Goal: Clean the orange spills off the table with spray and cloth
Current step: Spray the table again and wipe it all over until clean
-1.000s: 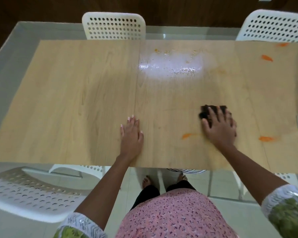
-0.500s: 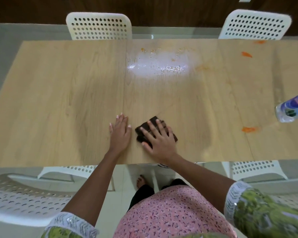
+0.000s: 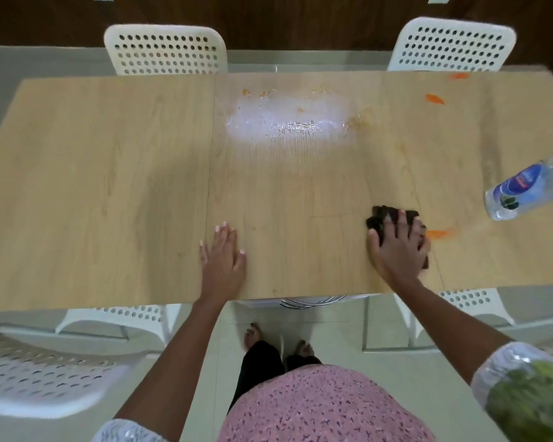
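My right hand point(image 3: 398, 247) presses a dark cloth point(image 3: 382, 215) flat on the wooden table point(image 3: 109, 186), fingers spread over it. An orange spill point(image 3: 438, 233) lies just right of the cloth. Two more orange spills point(image 3: 434, 98) point(image 3: 458, 76) mark the far right of the table. A wet, shiny patch point(image 3: 288, 121) with faint orange specks sits at the far middle. A clear spray bottle point(image 3: 524, 189) with a blue label stands at the right edge. My left hand point(image 3: 222, 253) rests flat on the table near the front edge, holding nothing.
Two white perforated chairs point(image 3: 165, 49) point(image 3: 454, 44) stand at the far side. More white chairs point(image 3: 45, 365) point(image 3: 470, 301) are tucked at the near side. My feet point(image 3: 253, 333) show on the pale floor below the table's front edge.
My right hand slid the cloth left toward my left hand, over the near orange spot, then back right to the spill near the bottle. That near spot is gone. My left hand stayed put.
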